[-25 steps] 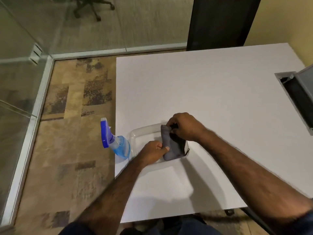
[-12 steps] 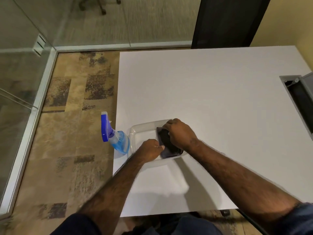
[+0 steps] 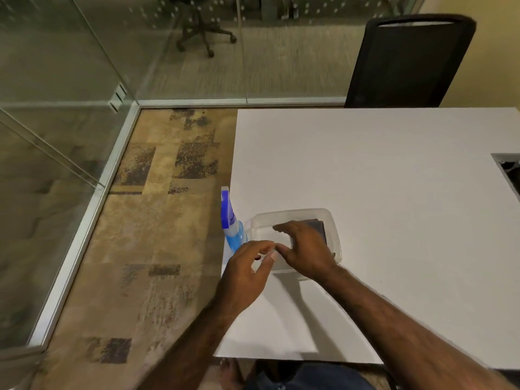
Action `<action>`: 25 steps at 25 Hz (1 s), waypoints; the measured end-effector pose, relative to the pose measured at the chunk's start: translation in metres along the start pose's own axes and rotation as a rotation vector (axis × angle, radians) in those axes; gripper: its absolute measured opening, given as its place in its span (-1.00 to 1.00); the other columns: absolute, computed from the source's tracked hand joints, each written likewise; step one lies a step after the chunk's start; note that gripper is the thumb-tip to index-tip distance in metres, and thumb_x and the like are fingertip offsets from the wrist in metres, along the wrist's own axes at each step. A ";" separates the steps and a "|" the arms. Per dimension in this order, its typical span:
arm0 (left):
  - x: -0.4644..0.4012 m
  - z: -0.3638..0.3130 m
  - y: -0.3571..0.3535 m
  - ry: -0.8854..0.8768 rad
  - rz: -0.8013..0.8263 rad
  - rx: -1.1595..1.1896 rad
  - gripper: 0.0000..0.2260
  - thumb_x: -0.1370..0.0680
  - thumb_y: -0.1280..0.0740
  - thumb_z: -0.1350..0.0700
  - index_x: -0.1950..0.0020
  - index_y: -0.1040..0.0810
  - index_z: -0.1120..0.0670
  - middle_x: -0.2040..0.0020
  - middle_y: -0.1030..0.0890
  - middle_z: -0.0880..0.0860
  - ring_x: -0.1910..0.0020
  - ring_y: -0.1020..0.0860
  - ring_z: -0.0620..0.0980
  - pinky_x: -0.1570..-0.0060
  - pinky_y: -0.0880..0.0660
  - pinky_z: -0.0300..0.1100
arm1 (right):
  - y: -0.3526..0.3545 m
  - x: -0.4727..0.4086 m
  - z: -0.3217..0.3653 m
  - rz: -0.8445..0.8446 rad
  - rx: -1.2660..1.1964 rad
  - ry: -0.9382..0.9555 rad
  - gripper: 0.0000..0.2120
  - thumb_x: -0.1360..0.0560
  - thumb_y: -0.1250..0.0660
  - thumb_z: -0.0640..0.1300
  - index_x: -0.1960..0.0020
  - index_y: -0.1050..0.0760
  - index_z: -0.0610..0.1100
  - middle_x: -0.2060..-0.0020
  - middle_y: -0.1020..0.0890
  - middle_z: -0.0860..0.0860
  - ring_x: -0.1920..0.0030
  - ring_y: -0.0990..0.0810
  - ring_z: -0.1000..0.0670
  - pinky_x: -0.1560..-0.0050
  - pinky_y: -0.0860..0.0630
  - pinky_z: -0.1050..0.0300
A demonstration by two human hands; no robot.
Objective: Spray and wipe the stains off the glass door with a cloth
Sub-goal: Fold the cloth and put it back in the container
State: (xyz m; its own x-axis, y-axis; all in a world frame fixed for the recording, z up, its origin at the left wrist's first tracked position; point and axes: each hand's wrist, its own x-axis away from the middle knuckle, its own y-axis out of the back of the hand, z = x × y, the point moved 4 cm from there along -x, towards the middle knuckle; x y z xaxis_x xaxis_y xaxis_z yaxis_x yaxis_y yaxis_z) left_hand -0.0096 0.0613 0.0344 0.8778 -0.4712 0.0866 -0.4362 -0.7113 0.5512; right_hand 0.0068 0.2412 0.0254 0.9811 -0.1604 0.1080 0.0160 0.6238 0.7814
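Item one, my left hand (image 3: 247, 266): it hovers over the near left corner of the clear plastic tray (image 3: 333, 223), fingers loosely curled and apart, gripping nothing that I can see. Whether it touches the tray rim I cannot tell.

Item two, my right hand (image 3: 305, 249): it lies over the tray with fingers stretched out and relaxed, reaching left. It covers most of the dark cloth (image 3: 319, 224), so I cannot tell whether the palm rests on it or hangs just above.

Item three, the cloth: folded, dark grey, lying in the right part of the tray. Only its far edge and corner show past my right hand.

Item four, the spray bottle (image 3: 233, 229): blue liquid, blue trigger head, standing at the left edge of the white table (image 3: 380, 170), just beside the tray. Its base is hidden behind my left hand.

Item five, the glass door (image 3: 50, 114) and glass walls on the left and ahead: reflections blur them, and I can make out no stains from here.

Item six, surroundings: a black chair (image 3: 408, 60) at the table's far side, its seat hidden; a second office chair (image 3: 202, 32) beyond the glass, top cut off; a cable opening (image 3: 509, 170) at the right edge, cut by the frame; patterned carpet (image 3: 157, 220); a bare foot (image 3: 229, 372) below the table edge.
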 end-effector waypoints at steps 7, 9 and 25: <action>0.008 0.016 0.057 0.057 -0.429 -0.134 -0.65 -0.53 -0.40 -0.23 0.04 -0.61 0.07 0.13 -0.63 -0.07 0.21 -0.56 -0.11 0.13 -0.53 -0.33 | -0.031 -0.021 0.056 0.044 -0.201 -0.048 -0.29 -0.51 -0.53 0.27 -0.57 -0.47 0.03 -0.49 -0.60 0.04 -0.43 -0.58 0.00 -0.38 -0.56 0.05; -0.004 0.017 0.068 0.082 -0.500 -0.114 -0.67 -0.50 -0.52 -0.15 0.02 -0.56 0.08 0.11 -0.56 -0.07 0.18 -0.54 -0.08 0.17 -0.55 -0.25 | -0.039 -0.029 0.064 0.064 -0.246 -0.072 -0.30 -0.52 -0.53 0.25 -0.57 -0.46 0.03 -0.48 -0.60 0.03 -0.38 -0.58 0.02 -0.29 -0.54 0.11; -0.045 0.009 0.096 -0.075 -0.278 -0.126 -0.57 -0.57 -0.50 -0.08 -0.33 -0.65 0.17 -0.15 -0.69 0.07 -0.12 -0.63 0.00 -0.25 -0.63 0.02 | -0.035 -0.051 0.087 0.090 -0.303 0.046 -0.47 -0.61 -0.50 0.11 -0.52 -0.52 -0.04 -0.36 -0.70 -0.03 -0.26 -0.65 -0.05 -0.31 -0.62 -0.04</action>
State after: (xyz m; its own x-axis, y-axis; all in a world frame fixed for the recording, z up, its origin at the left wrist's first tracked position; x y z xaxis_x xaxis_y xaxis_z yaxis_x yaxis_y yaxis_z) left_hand -0.0924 0.0098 0.0760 0.9408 -0.3080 -0.1412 -0.1490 -0.7504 0.6440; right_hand -0.0603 0.1607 0.0461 0.9887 -0.0641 0.1352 -0.0211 0.8347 0.5503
